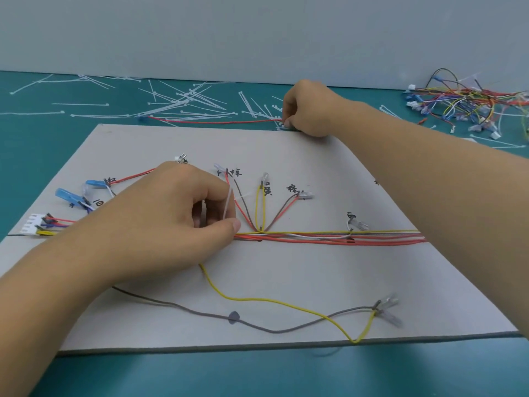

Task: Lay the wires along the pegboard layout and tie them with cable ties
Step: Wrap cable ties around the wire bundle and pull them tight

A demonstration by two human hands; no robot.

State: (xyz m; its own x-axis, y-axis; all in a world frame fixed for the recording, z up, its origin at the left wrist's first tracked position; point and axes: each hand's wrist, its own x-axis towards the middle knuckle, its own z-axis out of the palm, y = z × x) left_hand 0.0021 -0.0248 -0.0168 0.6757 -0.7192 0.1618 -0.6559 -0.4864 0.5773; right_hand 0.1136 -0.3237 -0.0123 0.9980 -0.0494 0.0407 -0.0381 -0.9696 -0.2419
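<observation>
A grey pegboard (286,276) lies on the teal table with a bundle of red, yellow and white wires (329,236) running along its middle. Branches of red, brown and yellow wire (259,207) fan up to labelled pegs. My left hand (171,216) holds a white cable tie (227,204) between thumb and fingers at the bundle's left end. My right hand (309,110) reaches past the board's far edge and pinches the end of a loose red wire (214,121). A yellow wire (257,299) and a grey wire (200,309) sag loose across the near part of the board.
Several white cable ties (183,103) lie scattered on the table behind the board. A tangled heap of coloured wires with connectors (469,101) sits at the far right. A white connector (32,224) and blue terminals (67,194) rest at the board's left edge.
</observation>
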